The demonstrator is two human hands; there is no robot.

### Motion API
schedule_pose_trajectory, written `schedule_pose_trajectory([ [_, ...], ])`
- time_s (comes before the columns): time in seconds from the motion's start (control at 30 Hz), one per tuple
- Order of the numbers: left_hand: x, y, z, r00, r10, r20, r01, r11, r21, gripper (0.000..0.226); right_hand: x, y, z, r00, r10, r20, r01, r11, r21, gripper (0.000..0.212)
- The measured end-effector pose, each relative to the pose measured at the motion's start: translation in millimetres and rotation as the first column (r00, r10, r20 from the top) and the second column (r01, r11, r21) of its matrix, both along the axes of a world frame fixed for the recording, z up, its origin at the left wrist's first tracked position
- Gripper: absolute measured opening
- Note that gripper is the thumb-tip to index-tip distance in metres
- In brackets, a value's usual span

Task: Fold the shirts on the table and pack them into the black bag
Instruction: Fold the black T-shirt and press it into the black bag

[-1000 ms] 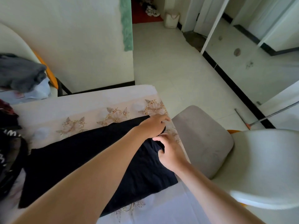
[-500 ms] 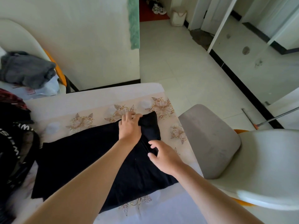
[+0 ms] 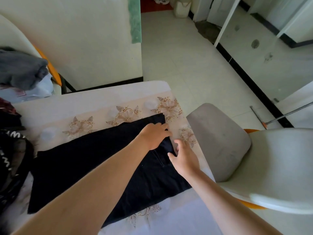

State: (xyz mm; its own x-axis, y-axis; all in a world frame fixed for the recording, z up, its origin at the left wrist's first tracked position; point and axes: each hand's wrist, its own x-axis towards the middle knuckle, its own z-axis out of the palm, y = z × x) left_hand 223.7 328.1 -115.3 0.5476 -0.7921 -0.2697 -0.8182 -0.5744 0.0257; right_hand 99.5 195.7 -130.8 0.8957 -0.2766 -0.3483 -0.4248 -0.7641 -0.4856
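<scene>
The floral-clothed worktop (image 3: 84, 107) stands by a white wall, and the black shirt (image 3: 84, 163) lies flat across it. The left hand (image 3: 155, 135) has slid from the shirt's far edge to its 2 o'clock end, fingers nearly straight, pressing a narrow fold. The right hand (image 3: 184, 156) has moved off the fabric to 4 o'clock of the left hand, spread and holding nothing. Folding looks unfinished, and nothing is packed.

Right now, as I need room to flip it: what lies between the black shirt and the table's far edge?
Only flower-printed tablecloth lies beyond the black shirt up to the table's far edge, as the head view shows.
</scene>
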Motion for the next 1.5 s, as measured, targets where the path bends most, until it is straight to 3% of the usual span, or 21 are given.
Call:
schedule_pose_trajectory([
  [0.1,-2,14,8,0.988,0.142,-0.056,-0.146,0.986,-0.080,0.050,0,2,7,0.997,0.031,-0.073,-0.031,0.999,-0.006,0.056],
  [0.27,-24,69,16,0.963,0.262,-0.069,-0.265,0.858,-0.440,0.031,7,25,36,0.959,0.192,-0.208,-0.219,0.969,-0.116,0.024],
  [0.37,-39,107,26,0.926,0.367,-0.086,-0.364,0.811,-0.459,0.028,11,56,61,0.926,0.267,-0.267,-0.282,0.959,-0.022,0.014],
  [0.47,-47,146,35,0.871,0.480,-0.102,-0.461,0.728,-0.508,0.034,13,99,74,0.935,0.312,-0.171,-0.281,0.942,0.185,0.017],
  [0.53,-54,171,40,0.821,0.562,-0.101,-0.540,0.706,-0.457,0.040,10,126,79,0.912,0.380,-0.152,-0.311,0.885,0.345,0.025],
  [0.6,-62,195,38,0.764,0.638,-0.098,-0.634,0.713,-0.299,0.049,5,148,79,0.840,0.471,-0.268,-0.266,0.789,0.554,0.033],
  [0.67,-72,215,31,0.694,0.711,-0.115,-0.720,0.683,-0.123,0.054,0,158,75,0.755,0.564,-0.336,-0.267,0.731,0.628,0.029],
  [0.73,-83,225,23,0.636,0.756,-0.154,-0.771,0.633,-0.073,0.050,-2,159,63,0.780,0.580,-0.235,-0.423,0.765,0.485,0.018],
  [0.8,-93,226,14,0.656,0.743,-0.136,-0.753,0.629,-0.195,0.042,-1,154,44,0.820,0.571,-0.044,-0.558,0.814,0.164,0.018],
  [0.87,-103,216,8,0.705,0.703,-0.094,-0.676,0.625,-0.390,0.034,-2,151,26,0.753,0.639,0.156,-0.623,0.769,-0.142,0.019],
  [0.93,-110,204,2,0.750,0.658,-0.061,-0.621,0.670,-0.406,0.039,-4,152,13,0.651,0.733,0.196,-0.660,0.674,-0.331,0.033],
  [1.0,-114,198,-11,0.763,0.639,-0.092,-0.642,0.736,-0.213,0.058,-1,156,7,0.581,0.801,0.143,-0.713,0.586,-0.386,0.050],
  [1.07,-120,199,-20,0.751,0.646,-0.137,-0.655,0.756,-0.021,0.073,12,160,7,0.570,0.818,0.078,-0.749,0.557,-0.358,0.067],
  [1.2,-129,207,-28,0.753,0.632,-0.186,-0.640,0.768,0.020,0.088,51,163,9,0.590,0.799,-0.117,-0.768,0.510,-0.388,0.088],
  [1.3,-130,214,-23,0.733,0.631,-0.252,-0.660,0.750,-0.041,0.084,66,168,9,0.604,0.737,-0.302,-0.792,0.515,-0.328,0.091],
  [1.37,-137,224,-17,0.672,0.703,-0.234,-0.740,0.652,-0.166,0.068,68,183,16,0.618,0.717,-0.323,-0.764,0.451,-0.461,0.088],
  [1.43,-147,240,-10,0.524,0.836,-0.162,-0.834,0.465,-0.296,0.057,64,207,25,0.613,0.741,-0.274,-0.720,0.381,-0.580,0.077],
  [1.5,-159,260,-8,0.342,0.928,-0.147,-0.918,0.296,-0.265,0.058,55,230,28,0.511,0.846,-0.152,-0.779,0.381,-0.498,0.072],
])
